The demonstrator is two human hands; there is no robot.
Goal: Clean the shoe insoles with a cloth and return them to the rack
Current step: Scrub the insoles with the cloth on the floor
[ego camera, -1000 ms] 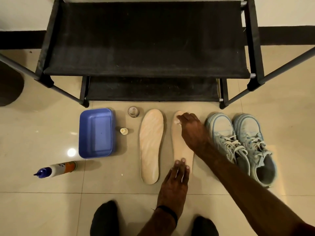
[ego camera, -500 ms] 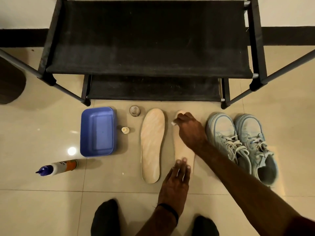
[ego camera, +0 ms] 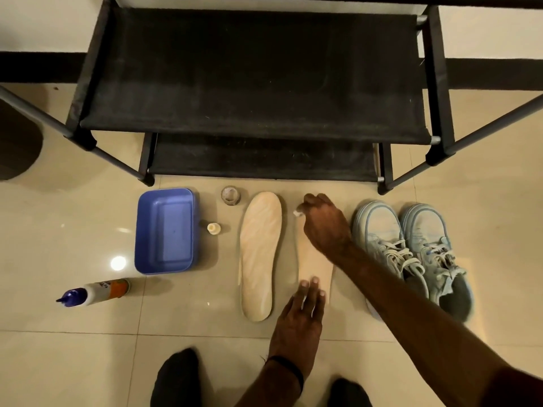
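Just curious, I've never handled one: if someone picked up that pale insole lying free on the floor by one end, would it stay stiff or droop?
The free insole looks thin and flat, so it would probably bend and droop. It seems light for its size. On the glossy floor tiles it may slide when pushed; the left hand presses the other insole, perhaps for that reason.

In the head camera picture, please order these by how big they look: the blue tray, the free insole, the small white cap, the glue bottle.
1. free insole and blue tray: they look similar in area, so I do not rank them.
2. glue bottle.
3. small white cap, clearly the smallest.
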